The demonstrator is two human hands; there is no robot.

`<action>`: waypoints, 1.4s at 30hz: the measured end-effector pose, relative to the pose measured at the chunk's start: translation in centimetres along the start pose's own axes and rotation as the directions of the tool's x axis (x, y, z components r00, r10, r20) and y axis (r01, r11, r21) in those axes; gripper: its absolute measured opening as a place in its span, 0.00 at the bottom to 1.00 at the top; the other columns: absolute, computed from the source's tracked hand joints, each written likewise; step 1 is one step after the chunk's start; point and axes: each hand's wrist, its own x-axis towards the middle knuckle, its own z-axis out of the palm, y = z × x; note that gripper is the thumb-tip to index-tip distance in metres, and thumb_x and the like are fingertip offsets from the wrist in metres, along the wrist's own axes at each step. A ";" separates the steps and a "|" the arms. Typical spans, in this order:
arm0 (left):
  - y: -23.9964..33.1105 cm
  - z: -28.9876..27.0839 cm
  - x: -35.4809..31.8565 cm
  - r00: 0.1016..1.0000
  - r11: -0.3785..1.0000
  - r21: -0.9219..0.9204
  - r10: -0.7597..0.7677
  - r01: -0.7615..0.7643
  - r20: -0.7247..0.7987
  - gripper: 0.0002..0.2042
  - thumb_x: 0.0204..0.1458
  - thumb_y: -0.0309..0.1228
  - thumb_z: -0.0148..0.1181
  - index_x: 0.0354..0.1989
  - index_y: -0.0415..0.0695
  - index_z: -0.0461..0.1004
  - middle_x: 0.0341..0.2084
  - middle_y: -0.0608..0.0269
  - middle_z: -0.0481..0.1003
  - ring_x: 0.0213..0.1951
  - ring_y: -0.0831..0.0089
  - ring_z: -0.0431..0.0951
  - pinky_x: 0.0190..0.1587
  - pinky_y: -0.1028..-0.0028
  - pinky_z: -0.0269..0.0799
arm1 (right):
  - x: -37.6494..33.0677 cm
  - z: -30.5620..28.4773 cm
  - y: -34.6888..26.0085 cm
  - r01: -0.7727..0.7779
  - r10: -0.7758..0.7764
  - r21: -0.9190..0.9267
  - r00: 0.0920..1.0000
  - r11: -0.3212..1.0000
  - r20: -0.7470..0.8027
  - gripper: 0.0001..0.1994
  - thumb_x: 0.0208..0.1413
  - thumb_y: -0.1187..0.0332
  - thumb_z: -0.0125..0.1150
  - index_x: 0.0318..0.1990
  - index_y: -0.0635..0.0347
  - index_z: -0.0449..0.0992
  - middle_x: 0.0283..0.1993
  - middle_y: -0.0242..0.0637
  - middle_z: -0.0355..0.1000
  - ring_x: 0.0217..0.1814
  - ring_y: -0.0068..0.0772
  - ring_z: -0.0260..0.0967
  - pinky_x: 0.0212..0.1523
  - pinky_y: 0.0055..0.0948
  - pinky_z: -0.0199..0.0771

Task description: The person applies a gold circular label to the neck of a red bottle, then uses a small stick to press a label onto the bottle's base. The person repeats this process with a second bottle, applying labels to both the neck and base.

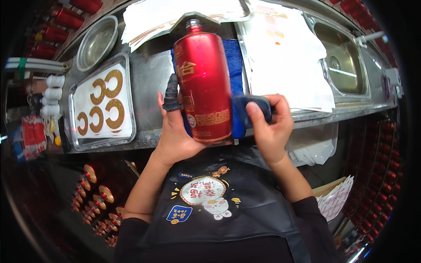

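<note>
A glossy red bottle point(204, 83) with gold decoration stands tilted before me, its bare neck at the far end. My left hand point(177, 133) grips it at the lower left. A dark, frayed wrap point(172, 93) covers one of that hand's digits. Pinched between the thumb and fingers of my right hand point(272, 127) is a dark blue pad point(256, 109), close to the bottle's lower right side; I cannot tell whether they touch. Behind the bottle a blue cloth point(236, 61) lies on the metal counter point(153, 65).
At left, a metal tray point(131, 105) carries a white sheet with several gold ring-shaped decals; a metal bowl point(97, 43) sits beyond it. White sheets point(285, 65) cover the counter's right side, beside a sink point(340, 61). Red bottles point(379, 175) fill racks at right; gold-rimmed red pieces point(105, 193) stand lower left.
</note>
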 end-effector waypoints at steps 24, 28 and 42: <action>-0.6 0.2 0.1 0.985 0.989 -0.004 0.147 -0.148 -0.094 0.56 0.38 0.35 0.84 0.72 0.41 0.46 0.56 0.49 0.75 0.57 0.61 0.77 0.60 0.62 0.72 | 2.1 0.6 -1.7 0.181 -0.178 -0.078 0.983 0.980 0.045 0.07 0.57 0.72 0.69 0.39 0.64 0.78 0.30 0.36 0.76 0.29 0.23 0.72 0.32 0.27 0.73; 0.0 0.2 -0.4 0.984 0.993 -0.024 0.113 -0.118 -0.134 0.56 0.38 0.38 0.82 0.74 0.38 0.49 0.64 0.47 0.68 0.65 0.57 0.70 0.69 0.57 0.53 | 1.1 0.5 -2.9 0.238 -0.234 -0.013 0.962 0.971 0.139 0.08 0.59 0.70 0.68 0.39 0.63 0.76 0.30 0.31 0.73 0.31 0.19 0.68 0.33 0.22 0.70; -0.5 0.1 -0.6 0.876 0.870 0.311 0.450 -0.384 -0.177 0.60 0.40 0.37 0.78 0.76 0.39 0.36 0.73 0.40 0.54 0.73 0.41 0.56 0.73 0.39 0.33 | -2.1 3.0 -3.4 0.762 -0.678 -0.292 0.647 0.577 0.348 0.17 0.44 0.75 0.77 0.45 0.59 0.81 0.37 0.40 0.76 0.32 0.41 0.75 0.33 0.32 0.76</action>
